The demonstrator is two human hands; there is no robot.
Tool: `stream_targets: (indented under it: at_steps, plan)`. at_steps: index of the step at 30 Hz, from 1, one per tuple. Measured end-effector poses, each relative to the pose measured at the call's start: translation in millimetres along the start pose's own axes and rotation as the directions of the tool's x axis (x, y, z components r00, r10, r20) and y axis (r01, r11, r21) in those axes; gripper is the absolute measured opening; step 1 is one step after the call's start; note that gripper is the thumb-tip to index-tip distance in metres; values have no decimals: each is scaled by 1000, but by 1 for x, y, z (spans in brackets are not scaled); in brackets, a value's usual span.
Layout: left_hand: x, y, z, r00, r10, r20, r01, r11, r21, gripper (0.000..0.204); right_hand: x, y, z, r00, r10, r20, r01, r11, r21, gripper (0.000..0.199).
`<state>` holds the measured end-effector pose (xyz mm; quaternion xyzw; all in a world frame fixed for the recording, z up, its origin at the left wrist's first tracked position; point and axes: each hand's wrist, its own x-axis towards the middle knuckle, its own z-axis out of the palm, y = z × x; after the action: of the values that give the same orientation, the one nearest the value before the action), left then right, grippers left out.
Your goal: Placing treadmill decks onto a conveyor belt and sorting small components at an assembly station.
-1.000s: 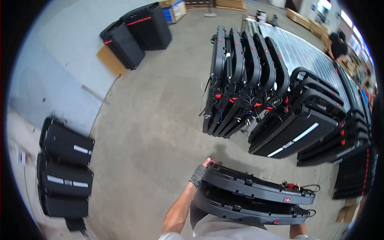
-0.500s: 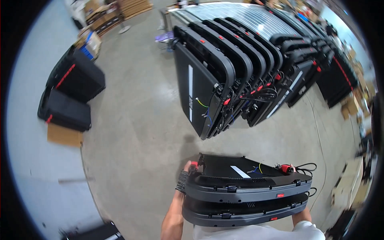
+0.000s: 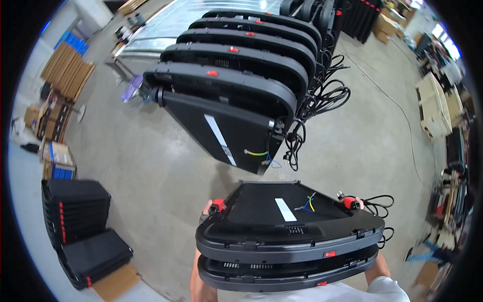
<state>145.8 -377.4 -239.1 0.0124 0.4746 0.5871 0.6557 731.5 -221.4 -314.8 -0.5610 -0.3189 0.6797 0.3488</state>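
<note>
At far left, a stack of black units (image 3: pixel 75 211) is seen on the concrete floor (image 3: pixel 151 166). The left hand (image 3: pixel 206 211) is closed around the left end of two stacked black flat units (image 3: pixel 287 241) by a red knob (image 3: pixel 218 205) – the right hand (image 3: pixel 358 204) is wrapped at the right end, mostly hidden. The pair is held between both hands at chest level, just before a leaning row of like units (image 3: pixel 236 85).
</note>
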Motion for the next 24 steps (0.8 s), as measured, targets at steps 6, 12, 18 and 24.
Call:
stream_targets:
  at_steps: [6,12,18,24]
  plan:
    - [58,90,-37,998,-49,29,44,989,139,58,-52,33,97,983,-80,-163,93,993,79,44]
    - [98,175,-106,983,-153,97,134,975,176,56,-80,64,223,951,-115,-288,150,983,102,45]
    - [164,263,-150,948,-135,289,29,939,342,62,-73,21,346,947,56,-316,61,935,350,61]
    - [179,343,-97,856,-439,271,416,898,140,50,-14,-41,392,940,188,-286,4,830,558,40]
